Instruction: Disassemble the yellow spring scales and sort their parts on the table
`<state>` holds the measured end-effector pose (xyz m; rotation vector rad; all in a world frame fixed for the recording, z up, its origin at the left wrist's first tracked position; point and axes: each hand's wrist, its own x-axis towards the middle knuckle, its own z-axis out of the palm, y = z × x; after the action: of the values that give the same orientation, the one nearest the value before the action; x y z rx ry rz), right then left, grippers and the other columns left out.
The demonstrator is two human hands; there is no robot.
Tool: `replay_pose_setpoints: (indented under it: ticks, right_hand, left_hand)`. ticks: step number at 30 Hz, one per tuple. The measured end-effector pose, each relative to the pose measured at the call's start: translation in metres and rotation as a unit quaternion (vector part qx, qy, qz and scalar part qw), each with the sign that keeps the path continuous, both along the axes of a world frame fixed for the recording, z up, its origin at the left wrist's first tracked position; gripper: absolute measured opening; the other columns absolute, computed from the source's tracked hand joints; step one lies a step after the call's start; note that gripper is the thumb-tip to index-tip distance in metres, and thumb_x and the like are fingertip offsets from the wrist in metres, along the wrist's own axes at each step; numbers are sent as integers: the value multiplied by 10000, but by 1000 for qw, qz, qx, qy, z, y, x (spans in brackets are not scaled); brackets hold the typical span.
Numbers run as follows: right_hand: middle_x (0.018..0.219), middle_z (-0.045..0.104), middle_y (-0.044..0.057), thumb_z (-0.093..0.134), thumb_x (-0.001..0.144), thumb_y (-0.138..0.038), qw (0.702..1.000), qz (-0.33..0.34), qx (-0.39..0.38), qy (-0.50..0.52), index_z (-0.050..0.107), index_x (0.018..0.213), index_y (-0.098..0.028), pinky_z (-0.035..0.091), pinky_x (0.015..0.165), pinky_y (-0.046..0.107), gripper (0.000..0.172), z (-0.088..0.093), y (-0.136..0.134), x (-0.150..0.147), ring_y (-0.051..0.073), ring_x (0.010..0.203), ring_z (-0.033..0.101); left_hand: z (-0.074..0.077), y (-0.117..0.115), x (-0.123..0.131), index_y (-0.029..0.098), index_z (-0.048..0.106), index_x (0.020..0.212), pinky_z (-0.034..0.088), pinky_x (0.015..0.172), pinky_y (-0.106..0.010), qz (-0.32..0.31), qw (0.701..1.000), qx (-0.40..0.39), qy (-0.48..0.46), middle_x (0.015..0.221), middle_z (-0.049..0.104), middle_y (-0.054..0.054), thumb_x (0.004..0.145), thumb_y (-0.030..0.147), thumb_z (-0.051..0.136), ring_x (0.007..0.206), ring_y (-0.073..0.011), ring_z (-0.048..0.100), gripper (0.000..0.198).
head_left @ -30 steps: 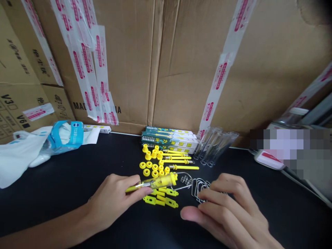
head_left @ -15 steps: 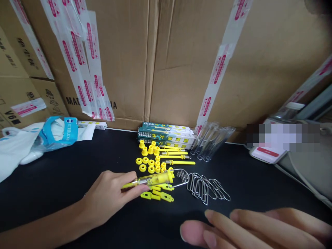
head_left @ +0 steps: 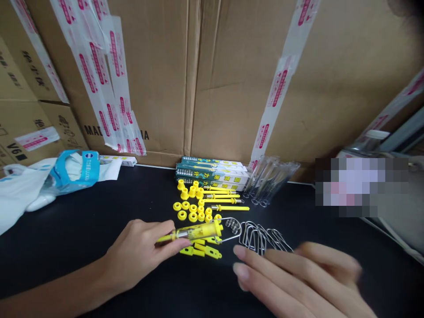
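Observation:
My left hand [head_left: 135,251] is shut on a clear plastic tube with a yellow cap [head_left: 198,231], and a bent steel wire loop with a small coil [head_left: 232,227] sits at its capped end. My right hand [head_left: 291,278], open and slightly blurred, has its fingertips just below a pile of bent wire clips [head_left: 255,236]. Under the tube lie flat yellow plastic pieces [head_left: 202,251]. Beyond it are yellow plastic rings [head_left: 185,212] and yellow rods with metal parts [head_left: 221,199].
Everything lies on a black tabletop [head_left: 82,234] against taped cardboard cartons [head_left: 155,88]. Several printed boxes [head_left: 212,174] and clear tubes [head_left: 271,181] stand at the back. A white plastic bag [head_left: 23,190] and blue packet [head_left: 77,170] lie at left; a pixelated patch [head_left: 361,185] covers the right.
My right hand has moved up from the bottom edge toward the wire clips. My left hand and its tube have barely moved.

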<state>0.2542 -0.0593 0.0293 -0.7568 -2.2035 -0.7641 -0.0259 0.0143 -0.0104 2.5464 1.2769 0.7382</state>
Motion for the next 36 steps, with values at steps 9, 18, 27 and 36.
replay_pose_setpoints:
  ticks: [9,18,27,36]
  right_hand:
    - [1027,759,92,569,944,-139,989,26,-76,121,629,1081,-195,533,823,399,160,-3,32,-16,243,1010,680]
    - [910,675,42,377,1003,-87,955,-7,-173,243,553,1170,-199,537,704,261,267,-15,42,-17,144,790,650]
    - [1108,675,105,447,1001,-442,955,-24,-281,91,383,1372,-194,594,843,359,451,-26,35,-25,226,1002,676]
    - [1126,685,152,364,1013,-179,957,-68,-275,64,373,1349,-164,598,796,478,337,-42,28,-36,277,931,693]
  left_hand:
    - [9,-1,2,187,536,625,284,439,-233,-25,998,50,31,512,539,54,974,490,472,418,-75,503,467]
    - [11,-2,0,200,652,810,351,517,-251,-68,981,183,12,619,599,56,899,399,661,519,-97,552,219]
    - [14,-5,-6,170,622,896,391,564,-291,-74,934,344,58,666,623,29,1007,322,484,580,-140,587,234]
    - [15,-8,3,142,605,941,332,510,-321,-58,889,421,170,596,592,26,1018,189,389,536,-169,593,234]
